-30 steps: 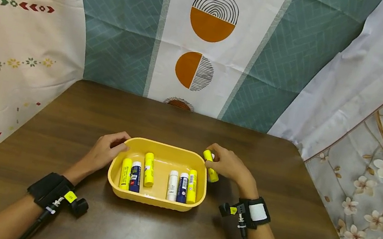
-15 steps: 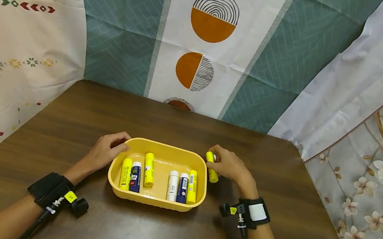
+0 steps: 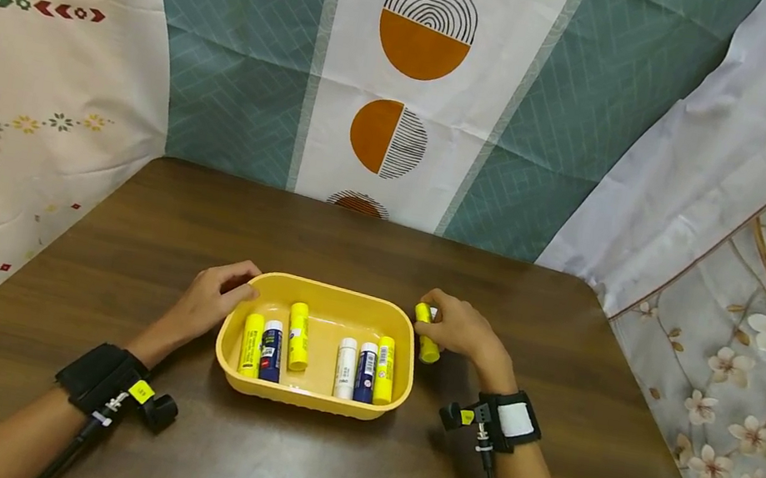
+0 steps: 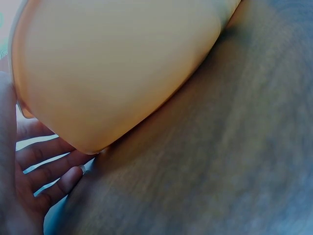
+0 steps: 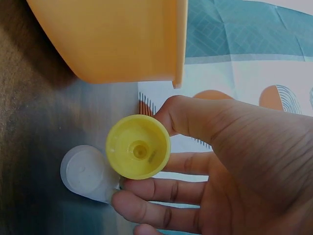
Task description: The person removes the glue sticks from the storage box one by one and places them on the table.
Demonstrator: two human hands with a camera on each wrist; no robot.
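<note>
A yellow plastic tub point(image 3: 308, 401) sits on the table with several glue sticks inside. My left hand point(image 3: 208, 303) holds its left end, thumb at the rim and fingers along the outer wall, as the left wrist view also shows. Just outside the tub's right end, my right hand point(image 3: 463, 328) grips a yellow glue stick point(image 3: 427, 346) between thumb and fingers. Its hollow base with a small knob faces the right wrist camera. A white glue stick point(image 5: 83, 169) lies beside it on the table, close to the fingertips and mostly hidden in the head view.
Inside the tub, a yellow glue stick point(image 3: 251, 345), a blue one point(image 3: 271, 351) and a tilted yellow one point(image 3: 298, 336) lie on the left. White point(image 3: 346, 368), blue point(image 3: 365, 373) and yellow point(image 3: 385, 370) ones lie on the right. Patterned cloth point(image 3: 242, 80) hangs behind the brown table point(image 3: 284, 468).
The yellow glue stick in my right hand has shifted slightly right, away from the tub's rim. My left hand and the tub have stayed in place.
</note>
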